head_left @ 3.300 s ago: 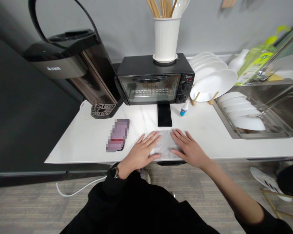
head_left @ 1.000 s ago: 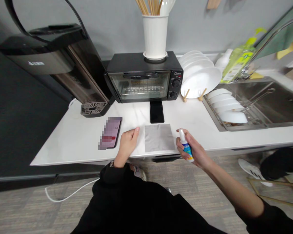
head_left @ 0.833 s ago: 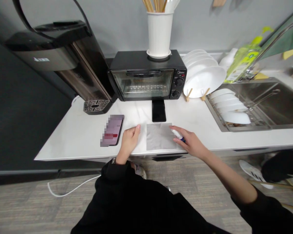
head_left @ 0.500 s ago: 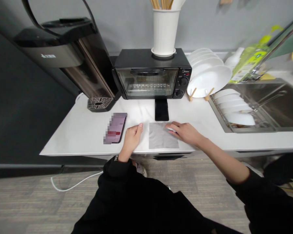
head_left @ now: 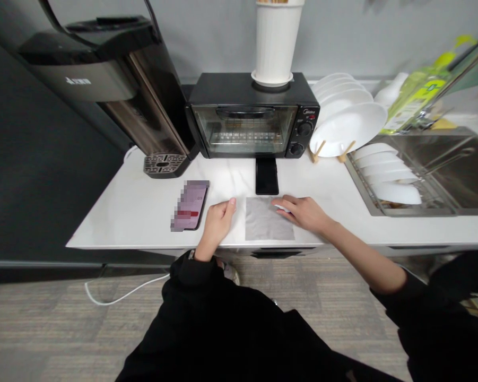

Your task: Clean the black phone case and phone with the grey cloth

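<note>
A thin grey cloth point(head_left: 264, 225) lies flat near the counter's front edge. My right hand point(head_left: 304, 212) rests over its right side, thumb and fingers closed round a small white object point(head_left: 281, 207) that is mostly covered, so its kind is unclear. Left of the cloth, my left hand point(head_left: 218, 220) stands on its side on the counter as a loose fist, the thumb along the top; nothing shows in it. A phone point(head_left: 193, 204) with a lit, partly blurred screen lies left of that fist. Behind the cloth is a black phone point(head_left: 266, 176) with a dark screen.
A toaster oven point(head_left: 249, 130) stands at the back, bearing a white cup point(head_left: 278, 42) of sticks. To its left is a tall drink dispenser point(head_left: 143, 116). White plates point(head_left: 352, 124) stand in a wooden rack, beside bowls point(head_left: 398, 193) and a sink point(head_left: 461, 175) on the right.
The camera view has shifted slightly, so the whole scene sits a little further right and higher. Both hands keep their poses and places on the counter.
</note>
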The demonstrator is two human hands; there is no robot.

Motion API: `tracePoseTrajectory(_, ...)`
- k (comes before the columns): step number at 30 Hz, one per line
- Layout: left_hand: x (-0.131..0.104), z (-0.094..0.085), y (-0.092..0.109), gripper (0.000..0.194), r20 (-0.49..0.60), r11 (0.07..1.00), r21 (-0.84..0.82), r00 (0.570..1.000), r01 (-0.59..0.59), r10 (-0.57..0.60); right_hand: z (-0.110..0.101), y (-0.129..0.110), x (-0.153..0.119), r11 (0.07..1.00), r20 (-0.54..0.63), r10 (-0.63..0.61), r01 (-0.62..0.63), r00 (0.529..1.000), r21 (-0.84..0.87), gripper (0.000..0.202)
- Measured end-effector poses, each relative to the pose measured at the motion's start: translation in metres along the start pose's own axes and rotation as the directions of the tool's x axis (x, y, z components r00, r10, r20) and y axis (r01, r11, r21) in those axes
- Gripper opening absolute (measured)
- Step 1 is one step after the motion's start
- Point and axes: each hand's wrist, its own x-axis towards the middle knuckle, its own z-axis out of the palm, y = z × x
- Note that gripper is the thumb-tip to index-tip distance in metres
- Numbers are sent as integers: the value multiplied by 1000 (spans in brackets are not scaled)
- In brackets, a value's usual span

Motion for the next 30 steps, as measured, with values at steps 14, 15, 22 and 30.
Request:
tracePoseTrajectory(14, 0, 0, -1, 59, 7, 1000, -19, 1000, -7, 7, -6, -3, -1, 966, -47, 116, -102, 992, 236, 58)
tracePoseTrajectory(15, 0, 0, 0, 59, 7, 1000, -19, 1000, -7, 7, -10, -4, 0, 946, -53, 136, -114, 989, 304, 61)
tracePoseTrajectory(22, -1, 1, -2, 60, 9, 1000, -20, 1000, -7, 7, -26, -9, 12, 792, -99, 277, -169, 956, 587, 69)
tracePoseTrajectory(30, -1, 1, -3, 60, 6, 999, -35, 1000, -17, 17, -18, -16, 28, 907, -3, 284, -268, 959, 326, 62)
